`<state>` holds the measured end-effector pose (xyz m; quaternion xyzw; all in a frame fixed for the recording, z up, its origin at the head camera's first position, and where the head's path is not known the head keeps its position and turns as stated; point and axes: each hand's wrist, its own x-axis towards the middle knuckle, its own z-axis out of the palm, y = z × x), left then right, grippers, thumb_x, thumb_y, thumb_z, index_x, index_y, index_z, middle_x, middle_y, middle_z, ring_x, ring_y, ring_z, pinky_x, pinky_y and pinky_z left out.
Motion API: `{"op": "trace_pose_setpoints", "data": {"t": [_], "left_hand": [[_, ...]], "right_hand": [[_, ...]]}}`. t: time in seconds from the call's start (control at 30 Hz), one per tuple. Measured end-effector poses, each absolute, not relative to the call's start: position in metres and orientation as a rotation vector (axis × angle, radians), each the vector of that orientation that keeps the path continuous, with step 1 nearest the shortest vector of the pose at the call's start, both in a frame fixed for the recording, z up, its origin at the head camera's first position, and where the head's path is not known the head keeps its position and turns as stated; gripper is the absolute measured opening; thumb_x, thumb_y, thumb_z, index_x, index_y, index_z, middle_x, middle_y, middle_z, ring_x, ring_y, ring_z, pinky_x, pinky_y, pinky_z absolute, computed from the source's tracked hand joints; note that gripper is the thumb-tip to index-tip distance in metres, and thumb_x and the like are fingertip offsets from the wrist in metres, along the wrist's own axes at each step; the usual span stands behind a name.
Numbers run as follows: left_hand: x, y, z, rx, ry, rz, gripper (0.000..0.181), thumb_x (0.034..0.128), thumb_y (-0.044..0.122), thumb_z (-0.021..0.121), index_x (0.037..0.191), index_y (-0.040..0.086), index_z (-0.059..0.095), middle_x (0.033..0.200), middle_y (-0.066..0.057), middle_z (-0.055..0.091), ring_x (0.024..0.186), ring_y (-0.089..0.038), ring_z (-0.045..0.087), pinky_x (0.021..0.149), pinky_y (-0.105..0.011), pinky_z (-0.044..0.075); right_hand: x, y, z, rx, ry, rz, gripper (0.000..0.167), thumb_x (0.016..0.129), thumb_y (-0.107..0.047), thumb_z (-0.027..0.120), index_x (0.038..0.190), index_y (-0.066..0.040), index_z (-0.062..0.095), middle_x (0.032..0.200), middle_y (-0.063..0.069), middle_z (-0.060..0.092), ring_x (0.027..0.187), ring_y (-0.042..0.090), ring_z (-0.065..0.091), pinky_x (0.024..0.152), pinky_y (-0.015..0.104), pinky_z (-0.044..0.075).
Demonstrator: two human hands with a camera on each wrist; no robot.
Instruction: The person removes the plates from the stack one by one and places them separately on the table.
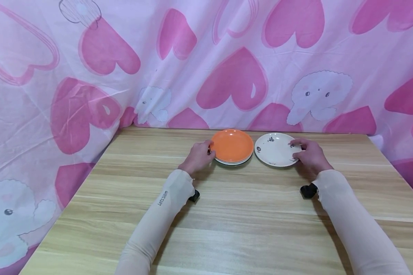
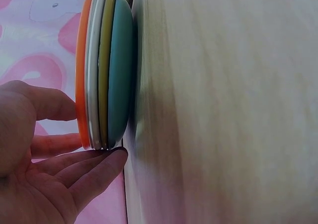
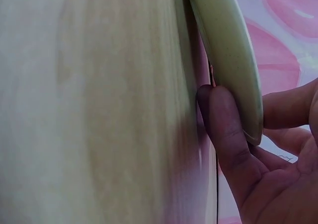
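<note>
On the left stands a stack of plates, topped by an orange plate (image 1: 231, 145). Below it, the left wrist view shows white plates (image 2: 96, 75), an olive-yellow plate (image 2: 105, 75) and a blue-green plate (image 2: 121, 70) at the bottom. My left hand (image 1: 200, 154) holds the stack by its left rim, with digits at the orange edge and others reaching low on the side. Just right of the stack is a white plate (image 1: 276, 149) with small dark prints. My right hand (image 1: 309, 154) pinches its right rim; in the right wrist view this edge is tilted up off the table.
The wooden table (image 1: 247, 229) extends in front of the plates. Its back edge meets a pink cloth (image 1: 227, 38) with hearts and white animals, which also hangs along the left side. A dark device (image 1: 308, 191) sits under my right wrist.
</note>
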<state>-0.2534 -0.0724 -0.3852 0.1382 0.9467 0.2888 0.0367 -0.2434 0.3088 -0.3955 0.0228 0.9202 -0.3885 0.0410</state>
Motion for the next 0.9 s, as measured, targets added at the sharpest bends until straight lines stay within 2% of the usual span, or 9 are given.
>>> {"op": "trace_pose_setpoints", "data": {"t": [0.2,0.33,0.4,0.53,0.6,0.67,0.8,0.9], "left_hand": [[-0.2534,-0.0725,-0.3862,0.429,2.902,0.912,0.047,0.0997,0.018,0.054,0.143,0.002,0.050,0.115,-0.010,0.066,0.090,-0.018,0.058,0.081,-0.028,0.050],[-0.2535,-0.0723,-0.3868,0.434,2.907,0.905,0.046,0.0995,0.019,0.055,0.142,0.002,0.051,0.111,-0.010,0.066,0.090,-0.018,0.058,0.081,-0.029,0.051],[-0.2531,-0.0721,-0.3867,0.433,2.907,0.902,0.045,0.0994,0.019,0.055,0.141,0.002,0.052,0.107,-0.010,0.066,0.089,-0.019,0.058,0.082,-0.029,0.051],[-0.2522,-0.0719,-0.3861,0.429,2.907,0.895,0.043,0.0994,0.019,0.055,0.139,0.003,0.053,0.104,-0.009,0.066,0.087,-0.018,0.057,0.081,-0.029,0.050],[-0.2519,-0.0719,-0.3859,0.426,2.903,0.897,0.043,0.0995,0.019,0.055,0.140,0.003,0.053,0.105,-0.009,0.066,0.087,-0.018,0.058,0.080,-0.029,0.050],[-0.2518,-0.0718,-0.3857,0.419,2.894,0.905,0.044,0.0997,0.019,0.055,0.141,0.003,0.052,0.109,-0.010,0.066,0.087,-0.019,0.058,0.079,-0.028,0.050],[-0.2524,-0.0721,-0.3859,0.401,2.881,0.922,0.046,0.1001,0.019,0.055,0.143,0.003,0.051,0.115,-0.010,0.066,0.087,-0.019,0.058,0.078,-0.028,0.049],[-0.2529,-0.0726,-0.3861,0.406,2.888,0.914,0.044,0.1001,0.019,0.055,0.141,0.003,0.052,0.110,-0.010,0.066,0.086,-0.018,0.058,0.078,-0.028,0.049]], "right_hand": [[-0.2427,0.3083,-0.3954,0.106,2.805,-1.169,0.053,0.088,0.002,0.060,0.140,0.001,0.051,0.131,0.037,0.049,0.090,0.029,0.060,0.062,0.021,0.054],[-0.2422,0.3075,-0.3951,0.114,2.785,-1.163,0.052,0.089,0.002,0.059,0.140,0.001,0.050,0.128,0.034,0.046,0.078,0.023,0.061,0.061,0.024,0.056],[-0.2422,0.3073,-0.3950,0.104,2.793,-1.151,0.052,0.088,0.002,0.059,0.139,0.002,0.052,0.127,0.033,0.047,0.080,0.026,0.061,0.061,0.025,0.056],[-0.2411,0.3077,-0.3940,0.078,2.832,-1.105,0.050,0.086,-0.002,0.063,0.136,0.002,0.056,0.130,0.033,0.050,0.102,0.036,0.054,0.071,0.022,0.048],[-0.2405,0.3086,-0.3938,0.069,2.850,-1.088,0.049,0.086,-0.004,0.064,0.134,0.002,0.057,0.131,0.033,0.052,0.105,0.036,0.053,0.072,0.021,0.047],[-0.2397,0.3091,-0.3939,0.066,2.837,-1.126,0.049,0.086,-0.004,0.065,0.134,0.003,0.057,0.130,0.034,0.052,0.098,0.032,0.061,0.070,0.021,0.050],[-0.2386,0.3098,-0.3940,0.066,2.792,-1.222,0.049,0.086,-0.002,0.066,0.133,0.007,0.056,0.128,0.035,0.053,0.070,0.016,0.067,0.062,0.025,0.058],[-0.2380,0.3106,-0.3931,0.082,2.774,-1.239,0.049,0.087,-0.004,0.065,0.134,0.007,0.055,0.129,0.035,0.054,0.066,0.010,0.064,0.062,0.026,0.059]]}}
